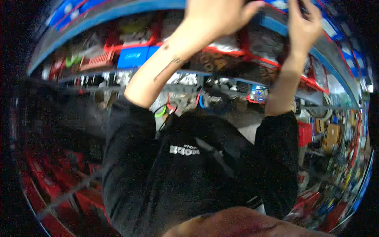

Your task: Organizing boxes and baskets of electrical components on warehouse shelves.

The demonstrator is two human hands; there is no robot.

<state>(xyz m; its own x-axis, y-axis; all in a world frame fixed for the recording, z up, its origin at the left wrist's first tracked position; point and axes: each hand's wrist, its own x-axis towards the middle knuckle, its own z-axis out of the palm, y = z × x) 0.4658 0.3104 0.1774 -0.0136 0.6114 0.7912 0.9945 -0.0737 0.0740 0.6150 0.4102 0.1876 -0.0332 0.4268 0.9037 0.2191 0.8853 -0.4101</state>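
Observation:
Both arms reach up toward the top edge of the picture. My left hand (222, 13) is blurred and cut off by that edge, its thumb pointing to the right. Its fingertips are out of the picture, so whether it holds anything is unclear. To its right is my right hand (305, 26), raised beside the blue edge of a shelf (274, 26). Its fingers are bent around a small dark gap or thing that is too blurred to name. The hands are apart. Behind the forearms, red bins (259, 60) with mixed small parts stand in a row.
A blue box (133, 57) and a pinkish slotted basket (97, 60) sit on the shelf at left. More blue containers (352, 60) line the upper right. Farther right are a red box (304, 134), cardboard boxes (332, 136) and crowded shelving. Red racks or bins (53, 189) lie lower left.

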